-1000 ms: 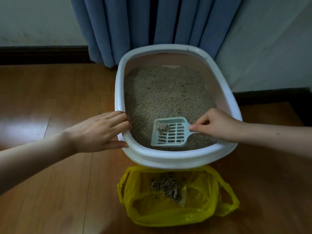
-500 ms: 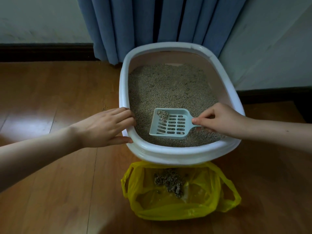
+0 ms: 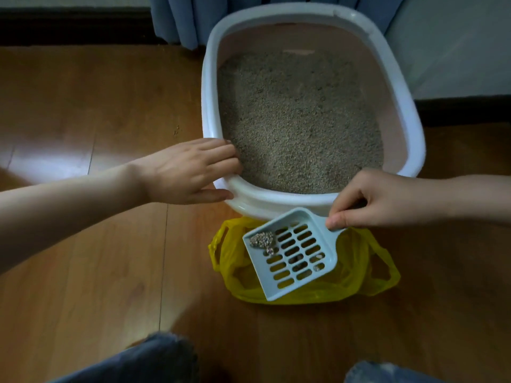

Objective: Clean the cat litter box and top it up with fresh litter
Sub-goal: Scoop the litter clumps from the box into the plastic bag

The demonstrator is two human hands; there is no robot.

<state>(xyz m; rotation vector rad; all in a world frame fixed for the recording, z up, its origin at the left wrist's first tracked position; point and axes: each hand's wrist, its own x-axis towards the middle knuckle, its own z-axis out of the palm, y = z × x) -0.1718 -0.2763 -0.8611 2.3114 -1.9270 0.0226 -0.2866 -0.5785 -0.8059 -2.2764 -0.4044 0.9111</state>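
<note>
A white litter box [image 3: 210, 78] with pink inner walls stands on the wooden floor, filled with grey-brown litter [image 3: 298, 120]. My left hand [image 3: 188, 172] rests on its near left rim, fingers laid over the edge. My right hand [image 3: 381, 200] pinches the handle of a pale blue slotted scoop [image 3: 290, 252]. The scoop hangs over an open yellow plastic bag [image 3: 356, 272] just in front of the box. A small litter clump [image 3: 261, 239] lies in the scoop's left corner.
Blue curtains [image 3: 177, 20] hang behind the box against a pale wall with dark skirting. Bare wooden floor [image 3: 83, 106] spreads to the left. My knees in blue jeans [image 3: 154, 360] show at the bottom edge.
My right hand has lifted the scoop with the clump out of the litter and brought it back over the yellow bag. The left hand stays on the rim. The view has tilted down.
</note>
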